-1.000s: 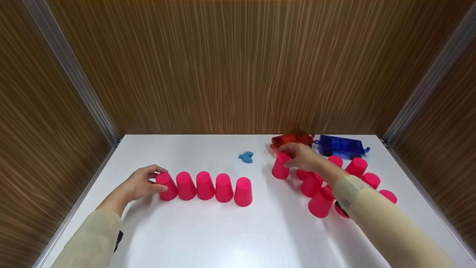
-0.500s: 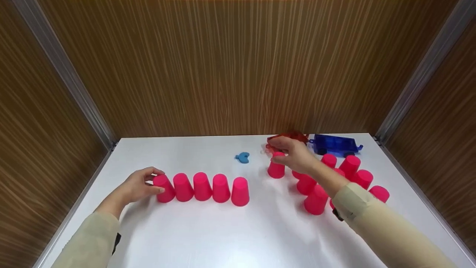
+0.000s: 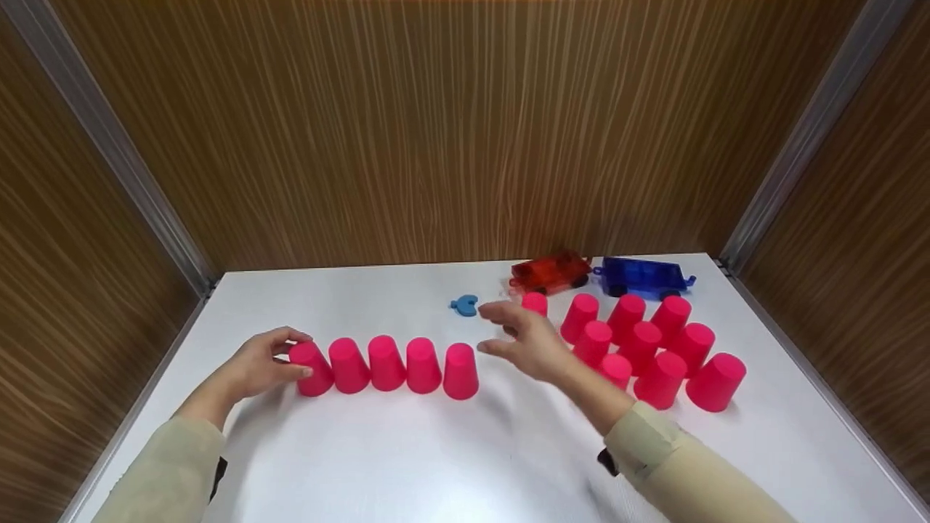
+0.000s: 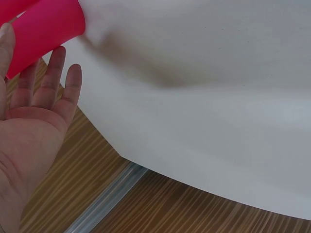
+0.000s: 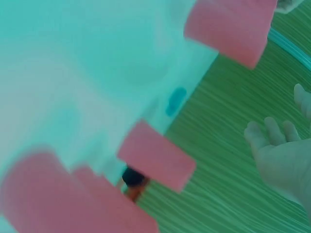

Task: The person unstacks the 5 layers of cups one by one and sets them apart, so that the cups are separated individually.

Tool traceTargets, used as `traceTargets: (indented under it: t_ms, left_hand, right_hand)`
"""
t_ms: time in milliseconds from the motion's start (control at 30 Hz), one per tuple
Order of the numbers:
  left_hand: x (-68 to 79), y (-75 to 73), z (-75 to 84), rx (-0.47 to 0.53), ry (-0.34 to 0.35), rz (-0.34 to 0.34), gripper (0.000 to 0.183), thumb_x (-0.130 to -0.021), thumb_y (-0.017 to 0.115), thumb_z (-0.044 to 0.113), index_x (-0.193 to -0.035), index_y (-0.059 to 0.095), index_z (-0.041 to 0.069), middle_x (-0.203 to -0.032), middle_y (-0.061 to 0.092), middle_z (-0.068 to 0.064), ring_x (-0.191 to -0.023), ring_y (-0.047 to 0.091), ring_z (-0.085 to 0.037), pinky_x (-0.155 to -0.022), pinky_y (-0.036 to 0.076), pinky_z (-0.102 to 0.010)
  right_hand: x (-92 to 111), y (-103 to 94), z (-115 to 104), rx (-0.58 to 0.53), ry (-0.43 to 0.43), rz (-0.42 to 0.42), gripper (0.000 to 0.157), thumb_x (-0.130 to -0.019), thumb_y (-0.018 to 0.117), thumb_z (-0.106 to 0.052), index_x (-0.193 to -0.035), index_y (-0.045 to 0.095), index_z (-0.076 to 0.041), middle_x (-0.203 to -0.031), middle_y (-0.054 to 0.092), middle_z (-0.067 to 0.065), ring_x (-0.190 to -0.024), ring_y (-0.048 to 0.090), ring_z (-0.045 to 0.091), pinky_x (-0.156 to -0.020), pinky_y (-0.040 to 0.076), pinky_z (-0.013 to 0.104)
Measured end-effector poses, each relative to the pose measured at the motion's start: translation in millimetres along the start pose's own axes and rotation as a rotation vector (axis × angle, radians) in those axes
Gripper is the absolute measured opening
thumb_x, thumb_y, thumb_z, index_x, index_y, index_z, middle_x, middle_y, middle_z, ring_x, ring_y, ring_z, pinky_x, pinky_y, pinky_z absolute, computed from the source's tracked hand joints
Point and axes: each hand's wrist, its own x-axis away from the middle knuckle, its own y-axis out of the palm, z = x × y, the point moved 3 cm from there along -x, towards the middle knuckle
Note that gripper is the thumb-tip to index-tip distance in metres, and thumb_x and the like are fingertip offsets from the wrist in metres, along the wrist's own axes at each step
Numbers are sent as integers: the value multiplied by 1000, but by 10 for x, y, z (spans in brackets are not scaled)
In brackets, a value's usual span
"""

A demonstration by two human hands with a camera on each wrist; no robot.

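Observation:
Several pink cups stand upside down in a row at left centre in the head view. My left hand (image 3: 254, 369) holds the leftmost cup (image 3: 315, 376) between thumb and fingers. The left wrist view shows that hand's palm (image 4: 34, 131) with the thumb on one side of the cup (image 4: 48, 31) and fingertips at the other. My right hand (image 3: 534, 345), thumb and fingers spread, holds nothing. It hovers just right of the row's rightmost cup (image 3: 461, 374), partly covering a pink cup (image 3: 535, 302) behind it.
More upside-down pink cups (image 3: 660, 381) stand grouped on the right of the white table (image 3: 363, 457). Behind them sit a see-through red toy wagon (image 3: 548, 276) and a blue one (image 3: 643, 277). A small blue piece (image 3: 465, 306) lies at back centre. Wood-grain panels (image 3: 407, 131) enclose the table.
My right hand has let go of the cup at the group's back left and moved left and nearer, towards the row. That cup stays standing. The left hand keeps its place at the leftmost cup.

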Motion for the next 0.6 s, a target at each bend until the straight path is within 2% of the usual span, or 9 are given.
traceTargets:
  t_ms: [133,300,500,600]
  left_hand:
    - [9,-2,1,-5,20,0,59,-92,85,17,-143,57,8,-139,59,-24,-128,58,-44,-93,59,-44]
    - [7,3,1,-7,3,2,59,-92,85,18,-143,57,9,-140,59,-23,-129,57,-43,-94,59,-43]
    - [1,4,-1,-3,7,-6,59,-92,85,20,-143,57,10,-141,58,-23,-131,55,-45,-94,59,-44]
    - [-2,3,-4,-7,7,-6,59,-92,85,20,-143,57,10,-141,58,-22,-131,55,-45,-94,59,-44]
  right_hand:
    - [27,219,144,-57,54,0,64,-89,88,-20,-146,62,-23,-143,64,-1,-136,58,28,-111,49,45]
    - [64,451,291,-101,53,-24,65,-91,86,-20,-150,59,-20,-148,61,4,-139,55,32,-113,48,48]
    - [64,597,357,-108,41,-10,65,-93,84,-16,-152,55,-16,-144,63,4,-136,57,31,-112,49,47]
    - [60,624,366,-113,42,0,66,-93,83,-14,-153,55,-18,-140,64,3,-133,58,29,-111,50,47]
